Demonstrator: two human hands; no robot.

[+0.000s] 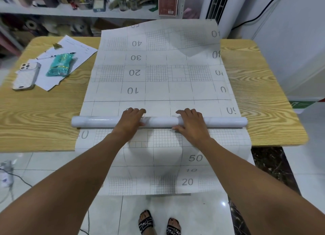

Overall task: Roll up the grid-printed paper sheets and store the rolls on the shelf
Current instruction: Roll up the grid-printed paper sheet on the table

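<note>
A glossy white paper roll (98, 121) lies crosswise on a grid-printed sheet (158, 87) spread over the wooden table (44, 108). My left hand (132, 119) and my right hand (190, 122) both lie over the middle of the roll, fingers curved over its far side, thumbs on the near side. The sheet's far end curls up at the back right. Another grid-printed sheet (167, 164) hangs off the table's near edge toward the floor. The shelf (73, 13) stands behind the table, crowded with items.
On the table's left lie a phone (26, 76), a teal packet (60, 64) and loose papers (77, 48). A white appliance (216, 4) with a dark cable stands at the back right. Tiled floor and my sandalled feet show below; cables lie at the lower left.
</note>
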